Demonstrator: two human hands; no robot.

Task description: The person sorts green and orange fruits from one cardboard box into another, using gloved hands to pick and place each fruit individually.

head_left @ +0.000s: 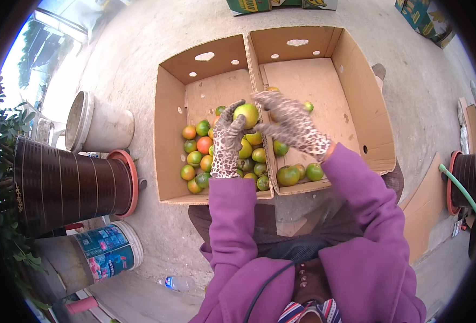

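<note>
Two open cardboard boxes stand side by side on the floor before me. My left hand (230,137), in a leopard-print glove, grips a large yellow-green tomato (246,115) over the right side of the left box (169,133). Beneath it lie many green, orange and reddish tomatoes (204,144). My right hand (292,121), in a matching glove and blurred, reaches over the left part of the right box (369,105). Its fingers are apart, with nothing seen in them. Several tomatoes lie in that box, among them a large green one (288,175) near the front wall; the glove partly hides others.
At the left are a whitish plastic bucket (108,123), a large brown plant pot (72,185) and a labelled bucket (108,252). A plastic bottle (177,283) lies on the floor. Printed cartons (250,6) stand beyond the boxes; a cardboard sheet (423,214) lies at right.
</note>
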